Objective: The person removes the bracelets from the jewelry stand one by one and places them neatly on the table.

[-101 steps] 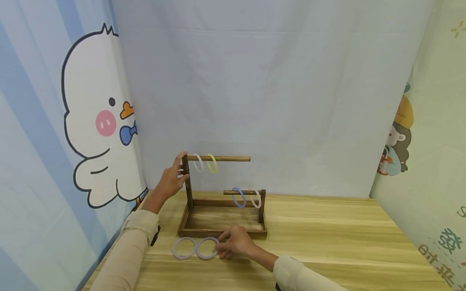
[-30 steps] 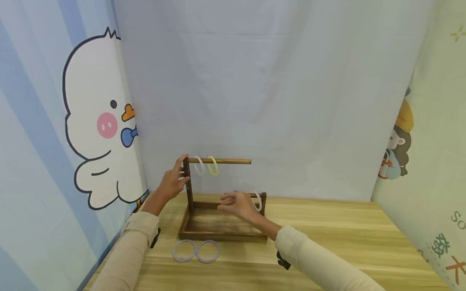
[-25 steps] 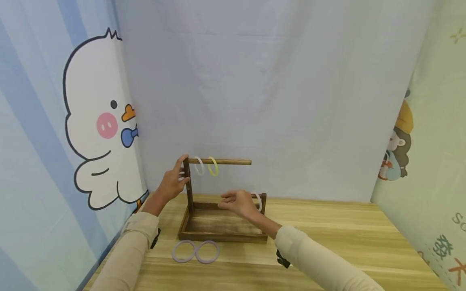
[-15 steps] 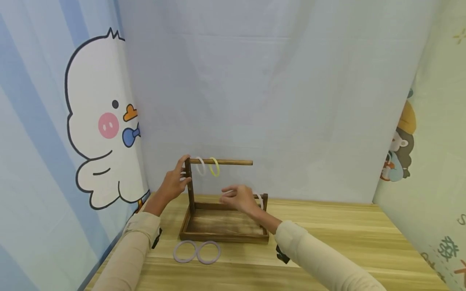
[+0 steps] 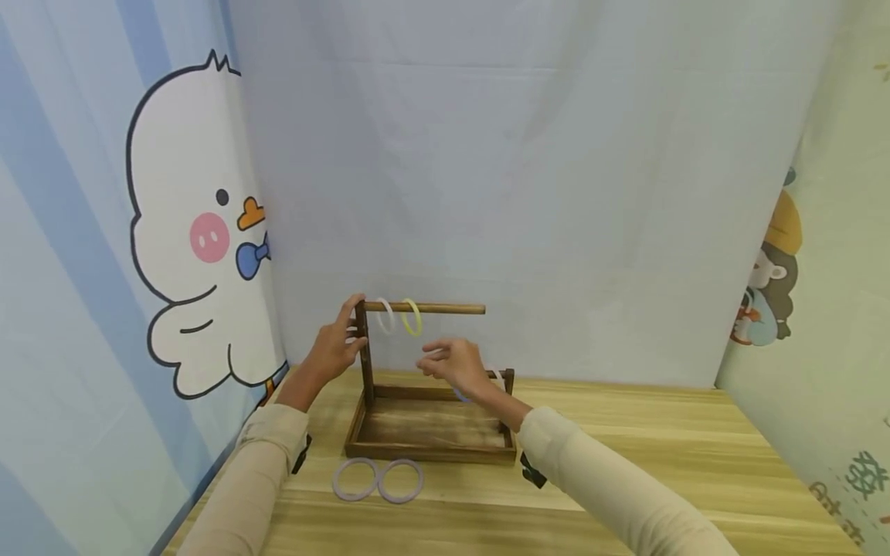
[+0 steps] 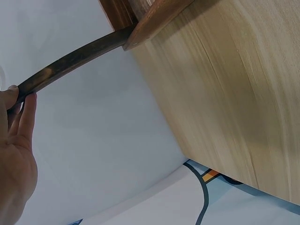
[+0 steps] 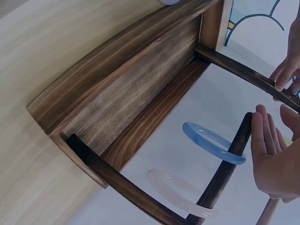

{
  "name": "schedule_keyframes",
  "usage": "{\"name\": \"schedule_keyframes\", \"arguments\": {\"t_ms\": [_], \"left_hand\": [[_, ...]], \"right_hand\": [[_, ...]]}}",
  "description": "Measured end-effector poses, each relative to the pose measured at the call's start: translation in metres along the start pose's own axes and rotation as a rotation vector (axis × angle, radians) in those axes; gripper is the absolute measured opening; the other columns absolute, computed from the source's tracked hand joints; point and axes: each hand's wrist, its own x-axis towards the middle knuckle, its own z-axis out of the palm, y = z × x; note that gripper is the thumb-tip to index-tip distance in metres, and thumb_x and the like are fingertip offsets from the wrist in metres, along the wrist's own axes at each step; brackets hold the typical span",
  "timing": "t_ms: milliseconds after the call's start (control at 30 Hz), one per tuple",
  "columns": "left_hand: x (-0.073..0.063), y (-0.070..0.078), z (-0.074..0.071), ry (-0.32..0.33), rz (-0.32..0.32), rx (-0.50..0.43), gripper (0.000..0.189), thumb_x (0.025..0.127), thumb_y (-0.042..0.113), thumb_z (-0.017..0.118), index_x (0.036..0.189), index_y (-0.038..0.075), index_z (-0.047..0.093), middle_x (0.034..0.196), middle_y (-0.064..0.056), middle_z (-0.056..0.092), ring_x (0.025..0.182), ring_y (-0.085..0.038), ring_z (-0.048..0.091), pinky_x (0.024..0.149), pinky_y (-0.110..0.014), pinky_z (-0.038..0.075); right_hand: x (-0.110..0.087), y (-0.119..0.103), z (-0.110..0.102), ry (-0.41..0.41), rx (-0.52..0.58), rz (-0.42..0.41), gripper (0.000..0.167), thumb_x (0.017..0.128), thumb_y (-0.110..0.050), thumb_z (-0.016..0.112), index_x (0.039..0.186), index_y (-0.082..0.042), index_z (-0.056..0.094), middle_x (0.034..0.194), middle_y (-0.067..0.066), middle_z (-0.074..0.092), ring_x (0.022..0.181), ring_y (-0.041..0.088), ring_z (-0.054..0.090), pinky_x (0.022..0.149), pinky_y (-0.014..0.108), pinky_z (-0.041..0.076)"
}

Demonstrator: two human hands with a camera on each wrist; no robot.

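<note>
A dark wooden bangle stand has a tray base and two bars. My left hand grips the top of its tall left post, thumb and fingers on either side. On the upper bar hang a whitish bangle and a yellow bangle. The lower bar carries a blue bangle and a pale bangle; my right hand partly hides these in the head view. Beside the lower bar's free end, my right hand has fairly straight fingers and holds nothing.
Two purple bangles, the left bangle and the right bangle, lie side by side on the wooden table before the stand. A grey-white curtain hangs behind, and printed cloths flank both sides.
My right hand has gone from the purple bangles on the table up to the lower bar, then slightly higher. Part of the blue bangle shows again beneath it. My left hand stays on the post.
</note>
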Motion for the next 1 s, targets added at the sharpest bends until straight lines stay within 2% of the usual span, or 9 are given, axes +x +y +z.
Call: {"name": "schedule_keyframes", "arguments": {"t_ms": [100,233,433,600,667,833,1000], "left_hand": [[0.001,-0.001,-0.001,0.003,0.006,-0.006,0.083,0.093,-0.012,0.071,0.159,0.011,0.026,0.120,-0.037,0.066,0.106,-0.048,0.071,0.089,-0.053,0.063],[0.001,-0.001,-0.003,-0.005,-0.011,-0.016,0.084,0.093,-0.011,0.070,0.160,0.012,0.025,0.121,-0.037,0.065,0.107,-0.048,0.070,0.090,-0.055,0.062],[0.001,-0.001,-0.003,-0.009,-0.032,-0.018,0.085,0.093,-0.010,0.071,0.160,0.015,0.026,0.122,-0.036,0.066,0.107,-0.047,0.071,0.090,-0.054,0.062],[0.000,0.000,-0.002,-0.009,-0.024,-0.014,0.085,0.093,-0.011,0.071,0.160,0.014,0.025,0.121,-0.036,0.066,0.107,-0.047,0.071,0.091,-0.052,0.063],[0.000,0.000,-0.002,-0.004,-0.017,-0.011,0.085,0.093,-0.011,0.071,0.160,0.014,0.025,0.121,-0.035,0.067,0.107,-0.047,0.071,0.090,-0.052,0.063],[0.001,0.000,-0.003,0.008,-0.001,-0.021,0.084,0.092,-0.013,0.070,0.159,0.013,0.026,0.120,-0.037,0.066,0.106,-0.048,0.071,0.089,-0.054,0.063],[0.000,0.000,-0.004,-0.006,-0.021,-0.043,0.081,0.093,-0.013,0.069,0.159,0.010,0.027,0.120,-0.037,0.066,0.107,-0.049,0.070,0.089,-0.055,0.062]], "right_hand": [[0.006,-0.003,0.001,0.020,0.025,0.030,0.029,0.095,-0.007,0.077,0.119,0.007,0.072,0.097,0.021,0.078,0.080,0.029,0.078,0.069,0.037,0.067],[0.014,-0.005,0.002,0.047,0.025,0.062,0.031,0.095,-0.008,0.077,0.121,0.008,0.071,0.099,0.021,0.078,0.080,0.028,0.078,0.070,0.041,0.067],[0.025,-0.007,0.003,0.078,-0.008,0.050,0.038,0.096,-0.010,0.077,0.125,0.012,0.068,0.105,0.024,0.076,0.085,0.032,0.078,0.074,0.040,0.067],[0.031,-0.008,0.004,0.095,-0.007,0.048,0.040,0.095,-0.012,0.078,0.126,0.011,0.067,0.108,0.025,0.076,0.086,0.030,0.079,0.071,0.031,0.067],[0.033,-0.008,0.005,0.099,-0.004,0.043,0.040,0.096,-0.012,0.078,0.127,0.011,0.067,0.107,0.025,0.076,0.086,0.031,0.078,0.070,0.030,0.067],[0.039,-0.007,0.008,0.120,0.015,0.039,0.039,0.097,-0.014,0.076,0.126,0.011,0.067,0.102,0.024,0.077,0.085,0.036,0.078,0.071,0.035,0.067],[0.042,-0.008,0.012,0.139,0.045,0.036,0.038,0.099,-0.011,0.073,0.128,0.012,0.066,0.103,0.026,0.076,0.083,0.037,0.078,0.072,0.039,0.067]]}}
